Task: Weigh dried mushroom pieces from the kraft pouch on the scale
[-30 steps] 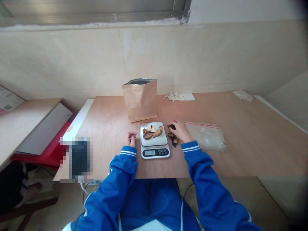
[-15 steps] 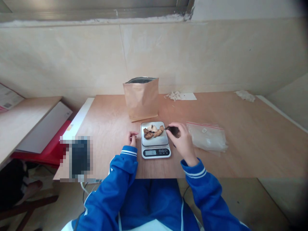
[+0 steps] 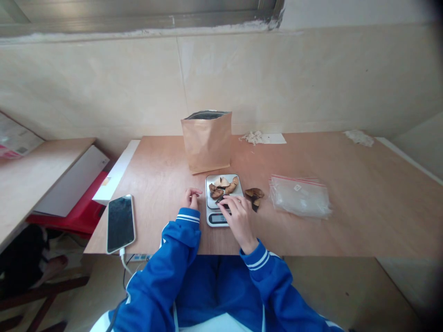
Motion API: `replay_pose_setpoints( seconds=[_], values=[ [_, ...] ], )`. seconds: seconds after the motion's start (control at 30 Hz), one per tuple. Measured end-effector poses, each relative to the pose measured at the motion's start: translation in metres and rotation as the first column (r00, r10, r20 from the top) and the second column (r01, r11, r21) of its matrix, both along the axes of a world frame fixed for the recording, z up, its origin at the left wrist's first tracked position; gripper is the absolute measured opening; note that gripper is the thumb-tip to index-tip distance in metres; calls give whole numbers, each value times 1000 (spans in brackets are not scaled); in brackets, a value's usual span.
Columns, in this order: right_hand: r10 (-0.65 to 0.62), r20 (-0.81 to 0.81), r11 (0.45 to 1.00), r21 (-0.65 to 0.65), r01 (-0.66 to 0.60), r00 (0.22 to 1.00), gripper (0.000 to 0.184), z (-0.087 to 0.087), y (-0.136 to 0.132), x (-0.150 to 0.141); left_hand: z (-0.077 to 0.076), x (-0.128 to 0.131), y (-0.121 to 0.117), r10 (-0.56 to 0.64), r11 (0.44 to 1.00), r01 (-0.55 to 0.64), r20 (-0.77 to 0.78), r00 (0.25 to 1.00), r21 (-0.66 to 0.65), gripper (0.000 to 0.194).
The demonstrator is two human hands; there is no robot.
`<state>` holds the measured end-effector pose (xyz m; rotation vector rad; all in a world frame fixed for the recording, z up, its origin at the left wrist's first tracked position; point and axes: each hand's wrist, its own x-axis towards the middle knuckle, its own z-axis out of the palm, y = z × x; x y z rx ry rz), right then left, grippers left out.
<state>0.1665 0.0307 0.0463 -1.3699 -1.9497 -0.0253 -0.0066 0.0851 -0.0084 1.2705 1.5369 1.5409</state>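
Observation:
On the tabletop stands a small kitchen scale (image 3: 209, 217) with a silver plate and a display too small to read surely. Several brown and pale dried pieces (image 3: 231, 185), perhaps mushroom, lie on its plate. My right hand (image 3: 238, 216) reaches over the scale's front right and pinches a dark dried piece (image 3: 219, 200) at the plate's near edge. The hand covers part of the display and buttons. Beside the scale's left edge my left hand (image 3: 190, 198) rests on the table, fingers loosely curled and apart, holding nothing. More dark dried pieces (image 3: 255, 196) lie right of the scale.
Behind the scale a brown paper pouch (image 3: 206, 145) stands with its top open. A clear zip bag (image 3: 300, 198) lies to the right. A phone (image 3: 121, 224) on a white cable sits at the left edge. Whitish scraps (image 3: 253, 137) lie by the wall.
My right hand has moved left, from the loose pieces beside the scale to over its front, carrying a dark piece. The loose pieces it covered now show. My left hand stays put.

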Motion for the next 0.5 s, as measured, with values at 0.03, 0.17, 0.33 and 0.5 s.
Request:
replay_pose_setpoints(
  seconds=[0.03,0.17,0.33,0.5],
  values=[
    [-2,7,1000,13,2,1000,10,0,0,0,-1,0,0,-1,1000,1,0,1000,6,17],
    [-3,-25,999,54,4,1000,11,2,-3,2,-4,-1,0,-2,1000,2,-4,1000,21,17],
    [-112,-188,989,73,128,976,16,-5,-17,28,-10,-2,1,-6,1000,6,-14,1000,27,17],
    [-249,-410,968,-138,210,877,26,-38,-32,74,-12,-2,3,-4,1000,4,-11,1000,20,18]
  ],
)
